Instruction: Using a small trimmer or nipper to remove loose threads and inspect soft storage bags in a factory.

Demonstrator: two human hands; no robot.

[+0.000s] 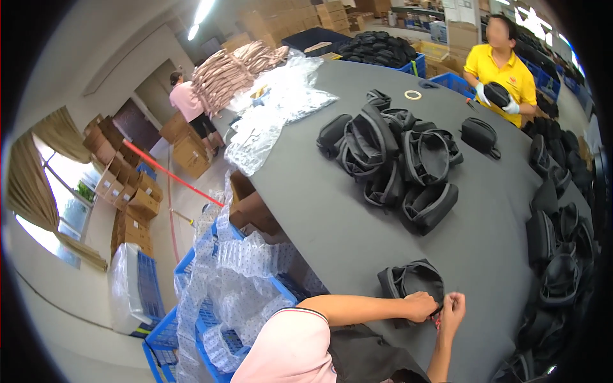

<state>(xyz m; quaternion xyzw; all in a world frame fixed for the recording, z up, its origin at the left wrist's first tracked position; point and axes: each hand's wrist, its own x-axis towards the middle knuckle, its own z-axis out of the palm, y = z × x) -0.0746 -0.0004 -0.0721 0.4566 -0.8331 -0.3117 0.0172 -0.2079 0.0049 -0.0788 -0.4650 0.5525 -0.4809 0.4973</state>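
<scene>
A black zippered pouch lies unzipped on the grey table near its front edge, its mouth gaping. My left hand is closed on the pouch's near right edge. Beside it, my right hand is closed with the fingers pinched together, and a small red thing shows under them, too hidden to name. Farther up the table is a heap of similar black pouches, several with open mouths. Another pouch with a strap lies apart, to the right of the heap.
Across the table, a person in a yellow shirt holds a black pouch in gloved hands. A tape roll lies far back. Clear plastic bags cover the far left corner. Blue crates with bubble wrap stand left; more pouches pile right.
</scene>
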